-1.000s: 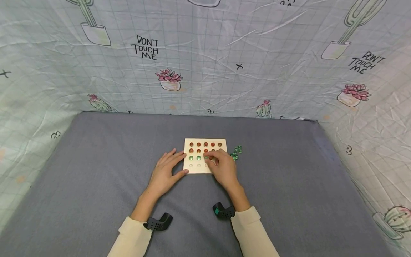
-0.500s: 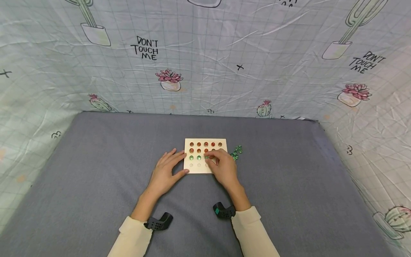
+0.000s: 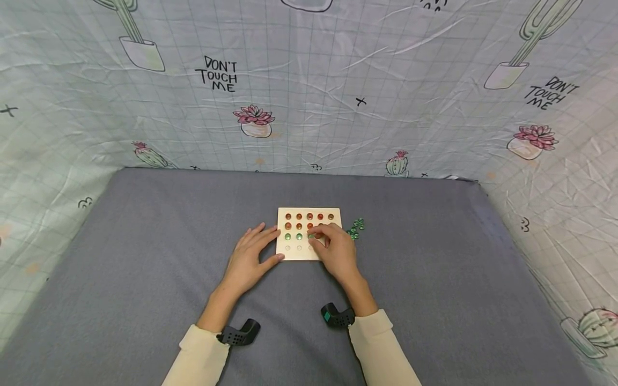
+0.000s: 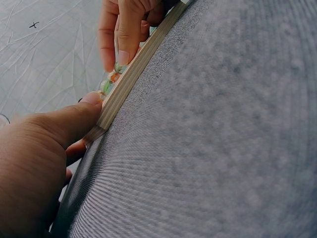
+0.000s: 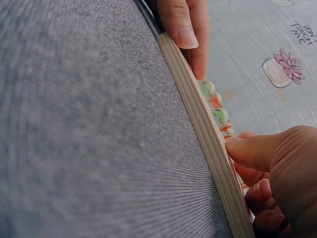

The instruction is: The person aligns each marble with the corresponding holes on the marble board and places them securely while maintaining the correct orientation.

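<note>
A pale wooden board (image 3: 281,253) with rows of round hollows lies on the grey cloth. Orange and red marbles (image 3: 299,216) fill the two back rows where visible, and two green marbles (image 3: 293,236) sit at the left of the third row. Thumb and forefinger of my right hand (image 3: 339,256) pinch another green marble (image 3: 311,236) right at that row's third hollow; the hand covers the board's right front part. My left hand (image 3: 245,264) lies spread along the left edge, its thumb (image 4: 90,99) on the front left corner beside the board's layered side (image 4: 126,87).
Several loose green marbles (image 3: 356,228) lie on the cloth just right of the board. A grey cloth (image 3: 434,279) covers the table. Behind and at the sides hangs a printed curtain (image 3: 309,69). Each wrist wears a black camera mount (image 3: 240,333).
</note>
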### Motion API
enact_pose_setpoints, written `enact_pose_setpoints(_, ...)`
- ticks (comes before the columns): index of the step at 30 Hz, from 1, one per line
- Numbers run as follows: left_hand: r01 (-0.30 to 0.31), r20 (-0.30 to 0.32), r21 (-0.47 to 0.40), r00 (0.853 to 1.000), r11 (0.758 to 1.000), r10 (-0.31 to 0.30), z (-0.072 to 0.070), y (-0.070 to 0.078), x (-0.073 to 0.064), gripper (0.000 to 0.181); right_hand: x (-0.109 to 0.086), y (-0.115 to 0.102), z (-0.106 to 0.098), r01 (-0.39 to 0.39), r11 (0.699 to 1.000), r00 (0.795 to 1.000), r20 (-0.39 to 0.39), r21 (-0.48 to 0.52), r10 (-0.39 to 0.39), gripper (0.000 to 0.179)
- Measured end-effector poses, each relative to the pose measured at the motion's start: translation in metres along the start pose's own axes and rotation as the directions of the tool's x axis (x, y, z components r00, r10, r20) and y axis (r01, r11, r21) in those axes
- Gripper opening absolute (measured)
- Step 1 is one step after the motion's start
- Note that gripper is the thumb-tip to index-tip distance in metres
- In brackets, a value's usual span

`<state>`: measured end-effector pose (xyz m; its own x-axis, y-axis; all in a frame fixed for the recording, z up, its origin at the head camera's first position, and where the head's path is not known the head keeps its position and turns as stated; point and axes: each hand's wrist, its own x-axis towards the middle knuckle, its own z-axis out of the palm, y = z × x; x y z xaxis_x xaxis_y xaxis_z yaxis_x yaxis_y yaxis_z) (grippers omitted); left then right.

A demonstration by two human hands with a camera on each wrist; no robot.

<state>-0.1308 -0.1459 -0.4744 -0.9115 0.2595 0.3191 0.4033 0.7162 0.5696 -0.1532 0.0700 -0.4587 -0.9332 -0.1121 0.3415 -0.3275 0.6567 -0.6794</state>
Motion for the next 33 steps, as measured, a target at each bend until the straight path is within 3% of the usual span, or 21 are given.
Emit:
enact_pose_setpoints(8, 0.0, -0.001, -0.002, 1.0, 1.0, 0.0, 0.0, 0.0, 0.0, 0.055, 0.0, 0.0, -0.001, 0.005, 1.0, 1.0, 0.014, 0.016, -0.005, 0.015)
enact_pose_setpoints(20, 0.01, 0.007, 0.002, 1.0, 1.0, -0.01, 0.001, 0.0, 0.0, 0.056, 0.003, 0.005, -0.013, 0.011, 0.993, 1.0, 0.012, 0.119, -0.013, 0.018)
enact_pose_setpoints(33, -0.001, 0.003, 0.001, 1.0, 1.0, 0.001, -0.001, 0.001, 0.0, 0.056, 0.007, 0.016, -0.043, -0.076, 0.99, 0.996, -0.038, 0.116, 0.081, 0.017)
